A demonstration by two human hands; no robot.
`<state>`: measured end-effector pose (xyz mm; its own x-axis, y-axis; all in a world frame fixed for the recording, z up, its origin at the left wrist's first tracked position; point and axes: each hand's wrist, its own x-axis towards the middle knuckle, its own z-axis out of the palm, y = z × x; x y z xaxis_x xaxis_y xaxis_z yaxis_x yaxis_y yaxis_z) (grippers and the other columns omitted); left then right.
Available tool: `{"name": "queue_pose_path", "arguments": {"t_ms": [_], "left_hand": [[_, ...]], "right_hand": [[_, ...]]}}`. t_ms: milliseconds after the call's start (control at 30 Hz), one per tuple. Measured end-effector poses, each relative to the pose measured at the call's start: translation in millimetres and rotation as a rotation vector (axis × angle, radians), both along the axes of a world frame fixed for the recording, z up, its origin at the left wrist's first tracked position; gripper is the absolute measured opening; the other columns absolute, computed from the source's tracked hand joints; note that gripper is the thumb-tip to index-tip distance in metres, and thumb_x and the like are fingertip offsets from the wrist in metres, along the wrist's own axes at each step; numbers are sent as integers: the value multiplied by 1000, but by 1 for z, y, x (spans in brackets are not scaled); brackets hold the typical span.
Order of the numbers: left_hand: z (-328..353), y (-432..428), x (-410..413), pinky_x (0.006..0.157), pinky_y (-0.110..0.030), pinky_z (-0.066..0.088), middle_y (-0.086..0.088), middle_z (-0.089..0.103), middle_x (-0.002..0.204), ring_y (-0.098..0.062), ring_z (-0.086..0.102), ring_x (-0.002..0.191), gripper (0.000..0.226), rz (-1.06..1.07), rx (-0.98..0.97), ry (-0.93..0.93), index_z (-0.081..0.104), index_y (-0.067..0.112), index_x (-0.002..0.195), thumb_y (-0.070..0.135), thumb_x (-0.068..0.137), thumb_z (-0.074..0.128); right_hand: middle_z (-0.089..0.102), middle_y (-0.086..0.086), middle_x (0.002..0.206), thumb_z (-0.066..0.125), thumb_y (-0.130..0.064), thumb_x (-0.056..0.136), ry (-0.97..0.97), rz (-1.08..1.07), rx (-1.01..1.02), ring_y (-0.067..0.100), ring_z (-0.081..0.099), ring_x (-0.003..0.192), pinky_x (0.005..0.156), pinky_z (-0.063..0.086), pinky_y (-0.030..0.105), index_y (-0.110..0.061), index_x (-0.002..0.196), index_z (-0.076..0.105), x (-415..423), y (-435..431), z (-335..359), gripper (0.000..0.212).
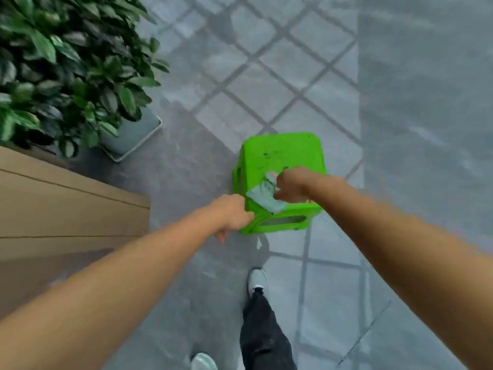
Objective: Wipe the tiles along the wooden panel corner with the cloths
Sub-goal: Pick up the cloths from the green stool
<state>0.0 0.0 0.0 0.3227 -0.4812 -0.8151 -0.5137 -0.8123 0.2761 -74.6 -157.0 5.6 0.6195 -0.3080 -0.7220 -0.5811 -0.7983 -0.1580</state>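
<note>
On green stool [280, 161], right hand [292, 186] grips cloth [265, 194]; left hand [232, 214] grips stool edge.

Cloth [265, 194] on stool [282, 161]; wooden panel [66, 209] left, plant [66, 62] behind panel.

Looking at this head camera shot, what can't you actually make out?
- Left hand fingers: curled under at the bright green plastic stool corner, so the grip is unclear.
- Pale crumpled cloth: partly covered by the right hand; a second cloth can't be made out.
- Tan wooden panel: cut off by the left edge.
- Dark marks on the stool: blurred.
</note>
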Motion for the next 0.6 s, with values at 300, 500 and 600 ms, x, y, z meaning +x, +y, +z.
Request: {"name": "queue_pose_path", "arguments": {"t_ms": [300, 500, 600], "left_hand": [[-234, -62, -16, 96, -36, 47, -14, 45, 130, -36, 60, 110, 71, 632, -452, -147, 39, 25, 146, 38, 84, 70], [-288, 1, 6, 72, -49, 62, -16, 65, 89, -42, 68, 85, 13, 1022, -678, 201, 58, 22, 82, 21, 81, 70], [-296, 73, 28, 57, -38, 62, 0, 68, 67, -18, 72, 66, 17, 1342, -689, 298, 58, 19, 76, 9, 86, 67]], "right_hand": [[45, 20, 113, 68, -25, 78, -475, -636, -19, 35, 53, 100, 98, 41, 30, -26, 139, 48, -13, -17, -236, 65], [43, -2, 95, 67, -11, 75, -814, -728, -32, 5, 44, 79, 76, 26, -8, -26, 121, 66, 22, 58, -262, 48], [59, 1, 93, 75, -23, 77, -745, -729, 201, 1, 57, 84, 77, 40, 3, -32, 108, 74, 61, 109, -260, 32]]}}
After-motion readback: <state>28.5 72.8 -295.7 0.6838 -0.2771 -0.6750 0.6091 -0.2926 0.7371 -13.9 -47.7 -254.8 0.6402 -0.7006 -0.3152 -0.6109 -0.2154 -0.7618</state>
